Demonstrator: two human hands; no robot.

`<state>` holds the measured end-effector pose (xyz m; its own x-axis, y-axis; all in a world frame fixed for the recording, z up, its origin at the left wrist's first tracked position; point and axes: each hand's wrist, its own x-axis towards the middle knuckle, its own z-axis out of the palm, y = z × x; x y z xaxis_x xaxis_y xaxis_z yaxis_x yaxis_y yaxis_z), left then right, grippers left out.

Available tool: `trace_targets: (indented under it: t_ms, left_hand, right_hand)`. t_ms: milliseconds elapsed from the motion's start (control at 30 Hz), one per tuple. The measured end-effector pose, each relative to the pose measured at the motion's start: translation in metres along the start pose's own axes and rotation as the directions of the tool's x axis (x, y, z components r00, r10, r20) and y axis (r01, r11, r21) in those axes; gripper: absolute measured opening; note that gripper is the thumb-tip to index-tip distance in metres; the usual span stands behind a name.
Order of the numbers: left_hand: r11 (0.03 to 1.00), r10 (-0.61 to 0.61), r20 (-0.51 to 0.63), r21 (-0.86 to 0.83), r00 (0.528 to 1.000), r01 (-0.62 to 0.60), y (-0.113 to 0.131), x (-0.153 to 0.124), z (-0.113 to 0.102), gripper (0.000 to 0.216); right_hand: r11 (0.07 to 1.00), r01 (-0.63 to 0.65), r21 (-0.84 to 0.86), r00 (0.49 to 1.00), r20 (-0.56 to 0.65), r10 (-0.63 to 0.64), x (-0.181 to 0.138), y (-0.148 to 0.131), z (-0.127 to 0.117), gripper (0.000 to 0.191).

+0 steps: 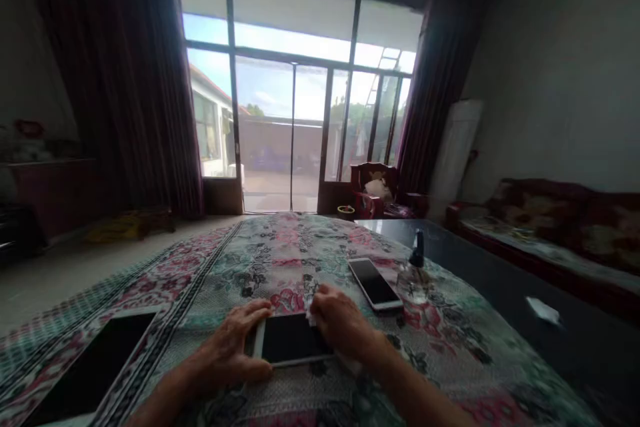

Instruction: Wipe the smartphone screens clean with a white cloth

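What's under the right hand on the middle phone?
A white wipe peeks out from under the right hand, pressed on the phone. The hand covers the rest of the wipe and the phone's right end. The left hand grips its left end.

Second phone, spray bottle, dark tablet on floral cloth

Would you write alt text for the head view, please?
The left hand steadies a phone on a floral tablecloth while the right hand presses a white wipe to it. Another phone, a bottle and a tablet lie nearby.
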<state>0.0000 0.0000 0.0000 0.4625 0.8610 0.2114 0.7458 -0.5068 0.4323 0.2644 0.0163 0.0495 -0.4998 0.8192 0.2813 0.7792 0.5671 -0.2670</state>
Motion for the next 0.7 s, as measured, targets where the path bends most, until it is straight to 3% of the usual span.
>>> trace_targets:
  t_ms: [300,533,700]
  left_hand:
    - [0.999,-0.025,0.003,-0.047,1.000,0.025,-0.001,0.002,-0.003,0.074]
    - [1.000,-0.020,-0.024,-0.019,1.000,0.019,-0.003,0.002,0.000,0.077]
    - [1.000,-0.020,-0.004,-0.009,1.000,0.020,-0.006,0.001,0.001,0.079]
  right_hand:
    - [0.996,-0.063,-0.067,0.998,-0.019,0.062,-0.004,-0.004,0.003,0.019]
    - [0.992,0.088,-0.092,0.996,0.036,-0.085,-0.003,-0.042,0.014,0.018]
    - [0.979,0.197,-0.059,0.979,0.067,-0.193,-0.004,-0.045,0.020,0.014]
